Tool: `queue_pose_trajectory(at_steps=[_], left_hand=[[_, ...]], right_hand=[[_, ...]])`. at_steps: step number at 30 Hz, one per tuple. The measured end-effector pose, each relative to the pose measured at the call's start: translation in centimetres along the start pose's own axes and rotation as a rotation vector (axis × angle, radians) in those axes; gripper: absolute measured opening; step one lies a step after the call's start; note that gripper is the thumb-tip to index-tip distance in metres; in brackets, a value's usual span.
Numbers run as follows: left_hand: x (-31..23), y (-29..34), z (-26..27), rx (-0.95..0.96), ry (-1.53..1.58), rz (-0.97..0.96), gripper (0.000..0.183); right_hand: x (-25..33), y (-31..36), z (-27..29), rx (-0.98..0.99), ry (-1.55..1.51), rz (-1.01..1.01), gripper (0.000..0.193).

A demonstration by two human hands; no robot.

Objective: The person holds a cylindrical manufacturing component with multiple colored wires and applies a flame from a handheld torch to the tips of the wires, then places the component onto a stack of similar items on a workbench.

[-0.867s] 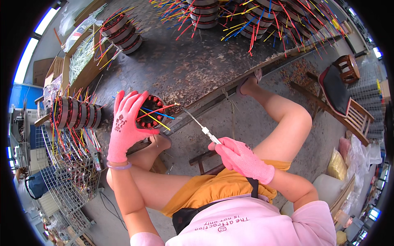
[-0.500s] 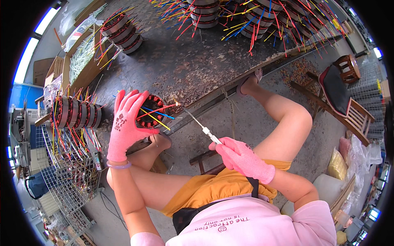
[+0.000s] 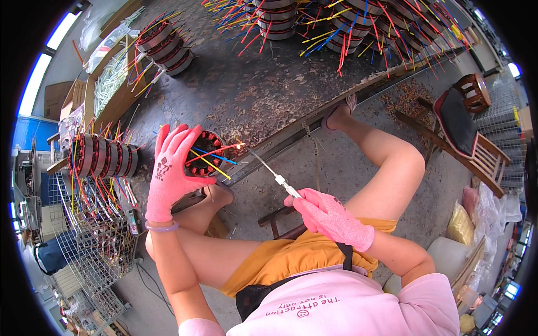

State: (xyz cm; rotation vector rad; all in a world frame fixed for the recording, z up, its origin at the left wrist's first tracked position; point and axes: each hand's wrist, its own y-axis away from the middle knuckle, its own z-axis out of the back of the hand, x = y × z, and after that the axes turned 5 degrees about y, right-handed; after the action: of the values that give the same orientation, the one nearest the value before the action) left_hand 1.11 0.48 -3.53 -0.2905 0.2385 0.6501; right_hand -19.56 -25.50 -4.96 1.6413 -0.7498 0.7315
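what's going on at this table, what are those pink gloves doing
A person is working at a dark, worn table. The gloved left hand holds a ring-shaped wound core with coloured wires sticking out. The gloved right hand holds a thin white torch-like tool, its tip pointed toward the end of a red wire, where a small bright glow shows. Similar cores stand stacked on the table.

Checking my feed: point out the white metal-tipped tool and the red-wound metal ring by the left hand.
White metal-tipped tool [image 3: 280,180], head view: collar.
Red-wound metal ring [image 3: 213,138], head view: windings.
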Motion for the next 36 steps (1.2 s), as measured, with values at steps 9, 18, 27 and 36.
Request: queue_pose_trajectory(at_steps=[9, 18, 27, 36], left_hand=[[-0.2, 0.05, 0.02, 0.026, -0.003, 0.02, 0.099], [-0.02, 0.14, -0.07, 0.024, -0.013, 0.008, 0.099], [-0.3, 0.08, -0.08, -0.005, 0.015, 0.018, 0.096], [-0.21, 0.13, -0.11, -0.006, 0.017, 0.018, 0.095]], right_hand=[[0.22, -0.04, -0.18, -0.023, 0.048, 0.012, 0.031], [-0.28, -0.26, -0.08, -0.045, 0.131, 0.045, 0.031], [-0.25, -0.25, -0.02, -0.038, 0.129, 0.055, 0.033], [0.13, -0.06, -0.36, -0.062, 0.082, 0.039, 0.029]])
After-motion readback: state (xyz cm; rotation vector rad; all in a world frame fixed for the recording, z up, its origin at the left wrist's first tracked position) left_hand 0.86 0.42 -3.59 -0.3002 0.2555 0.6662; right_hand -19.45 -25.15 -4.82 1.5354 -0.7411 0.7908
